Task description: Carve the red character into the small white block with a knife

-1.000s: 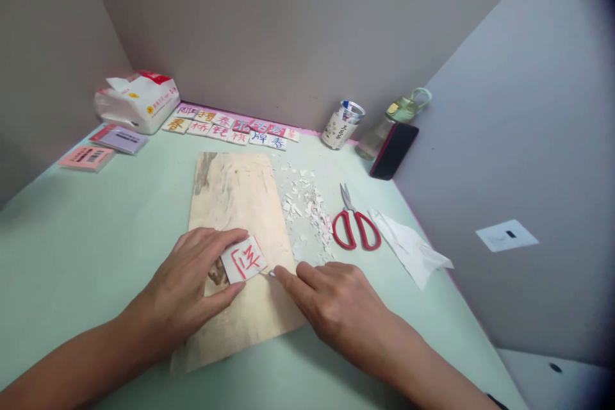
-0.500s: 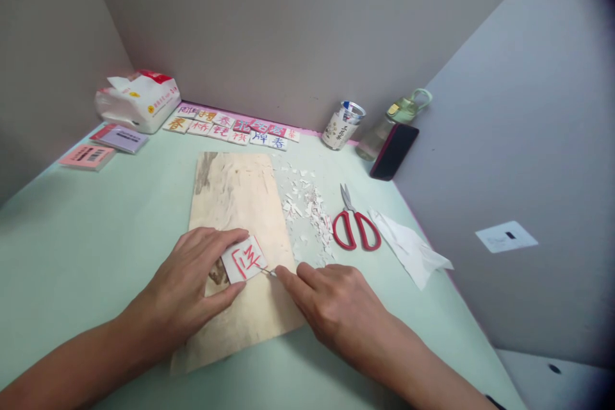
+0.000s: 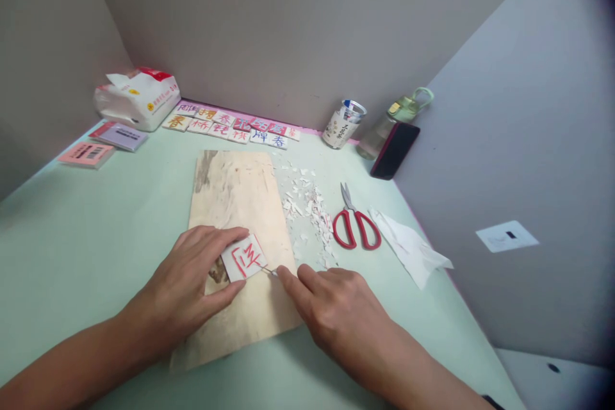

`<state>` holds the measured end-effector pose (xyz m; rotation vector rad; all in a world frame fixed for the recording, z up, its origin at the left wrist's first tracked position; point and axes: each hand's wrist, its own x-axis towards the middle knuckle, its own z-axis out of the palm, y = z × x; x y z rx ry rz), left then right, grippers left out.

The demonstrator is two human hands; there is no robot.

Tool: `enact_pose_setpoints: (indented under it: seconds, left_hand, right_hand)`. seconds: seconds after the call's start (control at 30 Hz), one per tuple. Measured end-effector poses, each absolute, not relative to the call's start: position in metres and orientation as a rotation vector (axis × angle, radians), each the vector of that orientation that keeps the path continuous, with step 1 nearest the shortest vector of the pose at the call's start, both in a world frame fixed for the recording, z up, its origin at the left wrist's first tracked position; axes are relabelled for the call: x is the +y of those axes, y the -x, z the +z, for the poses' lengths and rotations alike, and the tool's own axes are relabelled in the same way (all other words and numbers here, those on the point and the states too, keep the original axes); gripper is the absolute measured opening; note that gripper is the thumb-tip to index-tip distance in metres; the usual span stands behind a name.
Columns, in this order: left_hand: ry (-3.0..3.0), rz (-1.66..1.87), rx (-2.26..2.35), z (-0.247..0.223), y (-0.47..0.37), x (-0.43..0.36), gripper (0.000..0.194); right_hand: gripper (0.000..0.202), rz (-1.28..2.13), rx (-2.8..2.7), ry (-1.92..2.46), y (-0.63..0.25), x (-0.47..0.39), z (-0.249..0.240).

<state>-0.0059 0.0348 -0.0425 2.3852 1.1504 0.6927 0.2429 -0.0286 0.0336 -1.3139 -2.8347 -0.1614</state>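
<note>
Where a pale green tabletop [image 3: 106,218] meets grey partitions [image 3: 269,25], barcoded notepads [image 3: 119,136] and a red-and-white tissue pack [image 3: 144,102] are set at left. Two rows of lettered tiles [image 3: 221,131] are noted next, 春 and 牌 legible. By the left hand [image 3: 192,282], a red-inked white tile [image 3: 246,258] is pinched between thumb and fingers, over a wooden board [image 3: 235,192]. A thin-tipped tool [image 3: 274,273] is grasped in the right hand [image 3: 336,307], its tip at the tile's lower right corner. Rightward are seen white shavings [image 3: 317,211], a can [image 3: 339,128] labelled "茶", red-handled scissors [image 3: 353,206], a leaning phone [image 3: 394,150], and a wall plate [image 3: 507,236].
</note>
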Motion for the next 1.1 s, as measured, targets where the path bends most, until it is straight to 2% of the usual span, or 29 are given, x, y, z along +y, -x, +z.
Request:
enact_pose_setpoints:
  seconds: [0.4,0.67,1.1]
  left_hand:
    - [-2.395,0.721,1.141,-0.045,0.008,0.036,0.049]
    - [-2.377,0.693,1.143,-0.045,0.007,0.037,0.049]
    - [-2.362,0.712,1.165,-0.044,0.007,0.035,0.048]
  right_hand:
    - [0.043,-0.076,-2.910,1.324,-0.233,-0.020,0.038]
    - [0.032,-0.047,-2.979,1.259,-0.239,-0.015,0.045]
    - [0.035,-0.236,-2.962,1.154,-0.243,-0.022,0.042]
